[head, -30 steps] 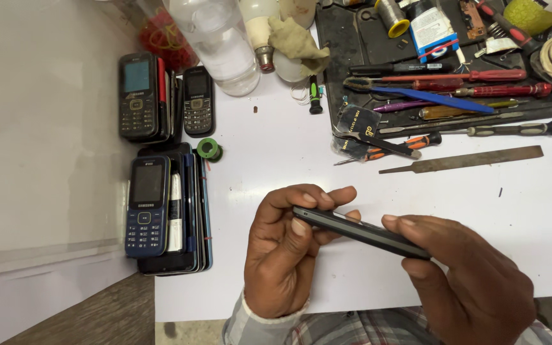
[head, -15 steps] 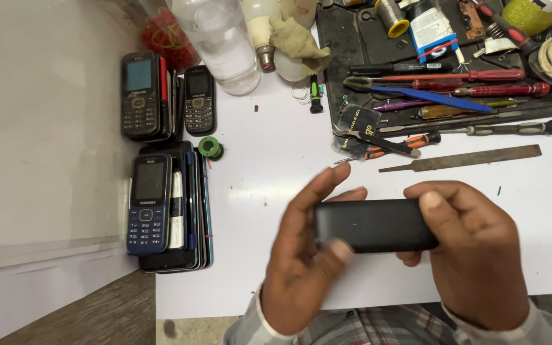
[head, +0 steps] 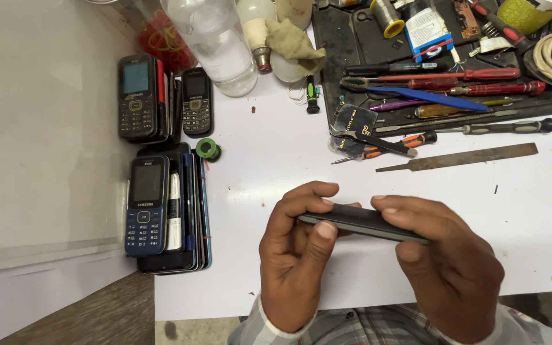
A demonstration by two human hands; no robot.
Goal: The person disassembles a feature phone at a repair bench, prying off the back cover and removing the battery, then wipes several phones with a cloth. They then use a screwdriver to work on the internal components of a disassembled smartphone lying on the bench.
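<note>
Both of my hands hold a slim black phone edge-on above the white table, near its front edge. My left hand grips the phone's left end, thumb on the near side and fingers curled over the top. My right hand covers the right end, fingers along the upper edge and thumb below. Only the phone's thin side shows; its face and back are hidden.
At the left lie stacks of keypad phones: a blue one on top, black ones behind. A green solder spool, clear bottle, metal file and a black tray of screwdrivers fill the back.
One second ago the phone was edge-on; half a second ago its flat back faced me. Now it is turned edge-on again, with my hands slightly lower.
</note>
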